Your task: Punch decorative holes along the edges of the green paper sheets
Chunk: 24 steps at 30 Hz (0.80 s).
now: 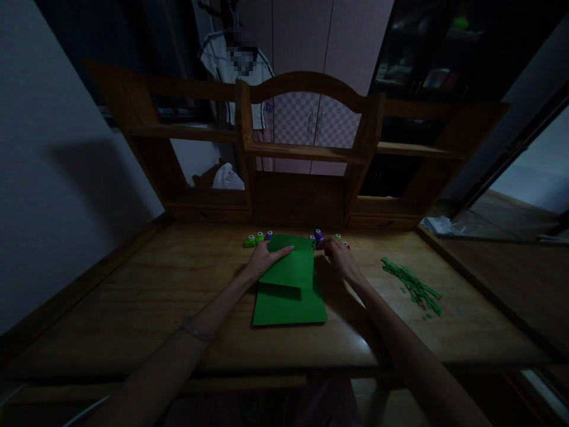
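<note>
Wooden desk (142,290): I am watching from afar as it is filling the lower view, its broad top giving the sheets a flat base; a shelf unit (302,154) is rising along its far side.
Lower green sheet (288,308): lying mid-desk, straight in front of the wearer, presumably so that both hands are reaching it easily.
Upper green sheet (291,270): overlapping the lower one, its near edge casting a shadow there, so I am judging it raised to make its edges easier to handle.
Green strips (411,283): lying in a loose heap well to the right, seemingly set aside from the hands' working area.
Left hand (261,261): gripping the upper sheet at its left edge, thumb on top, fingers hidden beneath, likely steadying it.
Right hand (340,258): curling just beside that sheet's far right corner; I am failing to tell whether its fingers are closing on anything.
Small eyed figures (260,238): sitting beyond the hands, left and right of the sheet, perhaps for handy reach.
Green scraps (427,316): lying beside the strips' near end.
</note>
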Motion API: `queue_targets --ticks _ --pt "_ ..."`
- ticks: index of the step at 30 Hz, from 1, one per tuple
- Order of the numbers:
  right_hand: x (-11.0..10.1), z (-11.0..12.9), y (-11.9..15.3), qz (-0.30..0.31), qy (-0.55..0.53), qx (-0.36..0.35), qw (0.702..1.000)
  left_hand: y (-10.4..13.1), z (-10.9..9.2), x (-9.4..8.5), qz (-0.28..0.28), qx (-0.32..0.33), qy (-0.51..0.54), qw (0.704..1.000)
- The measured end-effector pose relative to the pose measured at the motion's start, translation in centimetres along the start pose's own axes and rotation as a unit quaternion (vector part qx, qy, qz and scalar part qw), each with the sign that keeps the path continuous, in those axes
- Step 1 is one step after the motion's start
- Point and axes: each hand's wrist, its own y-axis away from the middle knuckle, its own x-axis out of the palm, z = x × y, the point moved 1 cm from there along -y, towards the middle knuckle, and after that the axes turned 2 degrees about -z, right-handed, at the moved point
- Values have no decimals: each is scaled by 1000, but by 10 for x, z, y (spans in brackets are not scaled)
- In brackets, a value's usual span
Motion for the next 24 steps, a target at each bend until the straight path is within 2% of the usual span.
queue_targets --ticks 3,8,13,17,24 --pt "4 0 3 -11 149 -98 984 -1 1 0 -10 -7 -7 1000" --pt "6 -5 6 -22 254 -113 960 -4 2 -3 -45 -18 -6 999" --pt "5 -8 5 -46 283 -142 947 -8 5 -6 -81 -19 8 997" --pt "7 -10 4 -50 293 -170 939 -9 6 -6 -75 -19 17 997" --pt "6 -14 4 -73 308 -176 932 -5 1 -6 -68 -51 26 996"
